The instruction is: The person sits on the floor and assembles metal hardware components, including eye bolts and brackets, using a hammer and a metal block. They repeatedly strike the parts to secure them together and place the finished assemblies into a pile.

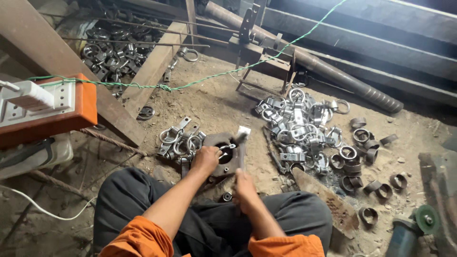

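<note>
On the dirt floor, between the knees: hammering at a round metal block [223, 154].
Left hand [205, 159] pinching a small metal piece [227, 147] over the block's hole; right hand [245, 184] closed around a hammer [242, 143], its head just above the block; piles of metal clamps [297, 126] lying beside.

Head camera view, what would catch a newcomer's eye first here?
At centre, the left hand steadies a part on a round metal block on the dirt floor while the right hand grips a hammer. A big heap of metal clamps lies to the right, and an orange power strip sits at left.
</note>
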